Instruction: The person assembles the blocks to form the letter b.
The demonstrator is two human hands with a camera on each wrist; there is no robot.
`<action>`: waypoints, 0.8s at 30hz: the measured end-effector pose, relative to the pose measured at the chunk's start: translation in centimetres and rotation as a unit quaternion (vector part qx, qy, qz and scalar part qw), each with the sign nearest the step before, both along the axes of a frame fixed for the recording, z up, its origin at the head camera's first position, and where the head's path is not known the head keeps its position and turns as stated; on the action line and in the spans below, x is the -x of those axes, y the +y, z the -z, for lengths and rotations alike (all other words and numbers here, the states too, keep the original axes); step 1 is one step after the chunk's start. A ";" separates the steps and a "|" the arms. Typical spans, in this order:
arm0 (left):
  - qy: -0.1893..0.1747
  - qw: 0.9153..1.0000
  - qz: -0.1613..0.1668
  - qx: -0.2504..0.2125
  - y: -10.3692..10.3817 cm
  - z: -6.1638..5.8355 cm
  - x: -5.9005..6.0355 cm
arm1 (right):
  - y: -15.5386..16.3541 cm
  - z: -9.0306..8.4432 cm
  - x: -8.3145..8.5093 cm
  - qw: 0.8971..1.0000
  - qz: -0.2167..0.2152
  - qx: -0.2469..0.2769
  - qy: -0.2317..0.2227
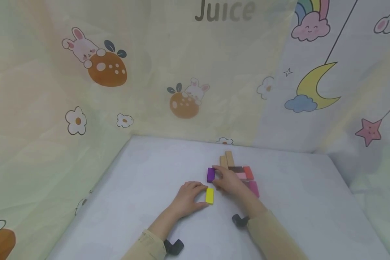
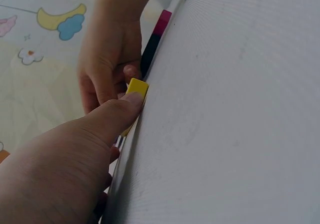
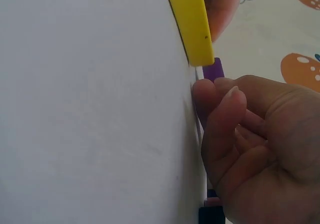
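In the head view my left hand pinches a yellow block by its two short ends, between thumb and fingers. The left wrist view shows the thumb pressed on that yellow block. Just above it, a purple block lies on the table. My right hand holds the purple block at its right side, index finger at the far end and thumb at the near end. Fingers partly cover the purple block in the right wrist view. A small gap separates the two blocks.
Right of the purple block lies a flat group of blocks: plain wooden ones, a dark brown one, a red one, a light pink one and a magenta one. My right forearm partly hides them. A printed cloth hangs behind the white table.
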State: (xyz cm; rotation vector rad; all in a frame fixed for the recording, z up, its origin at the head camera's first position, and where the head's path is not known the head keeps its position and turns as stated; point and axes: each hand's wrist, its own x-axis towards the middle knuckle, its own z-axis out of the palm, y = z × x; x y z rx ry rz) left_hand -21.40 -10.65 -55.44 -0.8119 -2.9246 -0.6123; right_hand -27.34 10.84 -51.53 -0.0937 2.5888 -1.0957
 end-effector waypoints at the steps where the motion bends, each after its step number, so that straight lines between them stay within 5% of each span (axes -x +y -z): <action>1: 0.003 1.000 0.001 0.001 0.0 0.0 0.0 | 0.1 0.0 -0.3 1.000 -0.008 0.006 -0.002; 11: -0.010 1.000 -0.007 -0.001 0.1 0.2 0.1 | 0.6 0.8 -1.9 0.999 -0.038 0.033 0.022; 24: -0.016 1.000 -0.006 -0.003 0.1 0.1 0.1 | 0.7 1.5 -2.4 0.999 -0.026 0.033 0.017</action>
